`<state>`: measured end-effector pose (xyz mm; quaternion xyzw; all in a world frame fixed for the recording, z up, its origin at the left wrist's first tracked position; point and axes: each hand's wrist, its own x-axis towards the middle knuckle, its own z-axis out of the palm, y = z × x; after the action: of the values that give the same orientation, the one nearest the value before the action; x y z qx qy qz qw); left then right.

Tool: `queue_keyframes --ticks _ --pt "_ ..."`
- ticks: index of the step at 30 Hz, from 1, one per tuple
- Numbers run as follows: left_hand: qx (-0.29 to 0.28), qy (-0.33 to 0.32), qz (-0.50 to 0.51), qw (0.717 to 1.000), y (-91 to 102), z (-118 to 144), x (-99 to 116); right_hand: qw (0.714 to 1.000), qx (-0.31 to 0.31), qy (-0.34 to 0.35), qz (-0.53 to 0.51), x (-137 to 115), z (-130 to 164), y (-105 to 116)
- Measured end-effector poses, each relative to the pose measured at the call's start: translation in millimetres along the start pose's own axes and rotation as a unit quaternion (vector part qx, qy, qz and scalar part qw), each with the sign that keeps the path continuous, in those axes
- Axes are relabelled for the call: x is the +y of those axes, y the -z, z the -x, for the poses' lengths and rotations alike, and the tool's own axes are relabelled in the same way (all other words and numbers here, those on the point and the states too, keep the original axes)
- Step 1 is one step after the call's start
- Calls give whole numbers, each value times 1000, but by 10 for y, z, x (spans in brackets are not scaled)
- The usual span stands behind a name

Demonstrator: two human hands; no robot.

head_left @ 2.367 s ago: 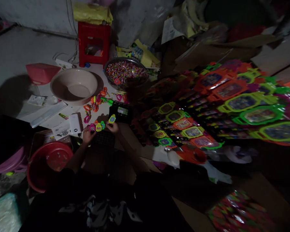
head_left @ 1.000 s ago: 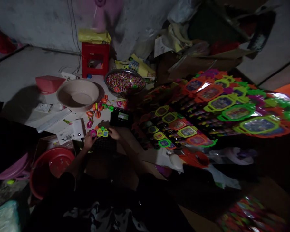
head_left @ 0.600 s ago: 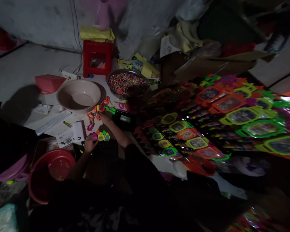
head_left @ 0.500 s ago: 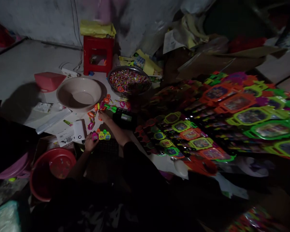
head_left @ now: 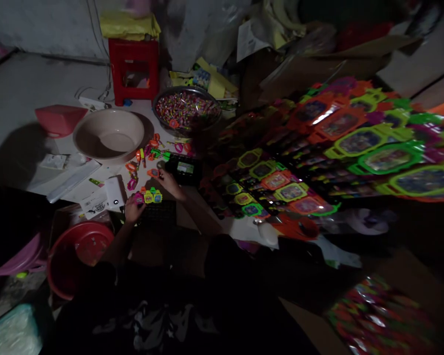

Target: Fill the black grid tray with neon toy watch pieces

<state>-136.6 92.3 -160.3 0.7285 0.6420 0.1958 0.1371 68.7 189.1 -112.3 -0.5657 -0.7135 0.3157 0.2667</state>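
My right hand (head_left: 169,183) pinches an orange toy watch (head_left: 153,172) above the white table (head_left: 107,173). Closed around a pink toy watch (head_left: 138,198) is my left hand (head_left: 133,209), at the left end of a short row. A yellow toy watch (head_left: 148,197) and a yellow-green one with a blue face (head_left: 157,198) stand beside it, at the edge of a dark tray (head_left: 159,216). Past my hands lies a loose heap of bright toy watches (head_left: 155,145). A black box with a pale label (head_left: 187,167) sits right of my right hand.
A beige basin (head_left: 109,133) and a metal bowl of small wrapped candies (head_left: 187,109) stand at the back. Stacked racks of toy watches (head_left: 292,190) fill the right side. A white power bank (head_left: 114,191) lies left; a red tub (head_left: 77,256) is below. Behind stands a red stool (head_left: 135,74).
My right hand has drawn back from the heap with an orange toy watch in its fingers. My left hand stays at the pink watch. The whole view has shifted slightly.
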Motion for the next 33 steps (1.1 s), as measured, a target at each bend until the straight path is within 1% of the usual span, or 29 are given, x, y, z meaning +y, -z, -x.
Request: queue_keyframes --ticks 2,3,5,8,12,14,16,21,24,28,33 --pt "1 -1 -5 1000 -14 -15 -14 987 28 -25 -156 151 154 -44" --pt "1 -1 -7 1000 -25 -23 -23 976 33 -36 -211 221 239 -71" --pt "3 4 -13 1000 -50 -38 -47 964 27 -43 -261 330 415 -124" --pt "13 14 -18 1000 -78 -57 -76 965 27 -49 -258 398 636 -187" --pt "15 5 -14 1000 -67 -73 -84 966 23 -81 -245 380 772 -234" --pt "9 6 -14 1000 -51 -77 -79 965 16 -84 -249 359 798 -247" --pt "6 6 -16 1000 -40 -80 -77 963 4 -74 -261 341 821 -260" --pt "4 3 -25 1000 -44 -92 -89 957 20 -59 -283 305 886 -296" --pt "-1 9 -36 999 -49 -102 -93 959 14 -48 -280 276 904 -293" --pt "-10 14 -46 999 -47 -109 -90 961 18 -30 -275 228 889 -267" --pt "-7 11 -34 999 -39 -105 -89 964 8 -35 -264 222 830 -276"
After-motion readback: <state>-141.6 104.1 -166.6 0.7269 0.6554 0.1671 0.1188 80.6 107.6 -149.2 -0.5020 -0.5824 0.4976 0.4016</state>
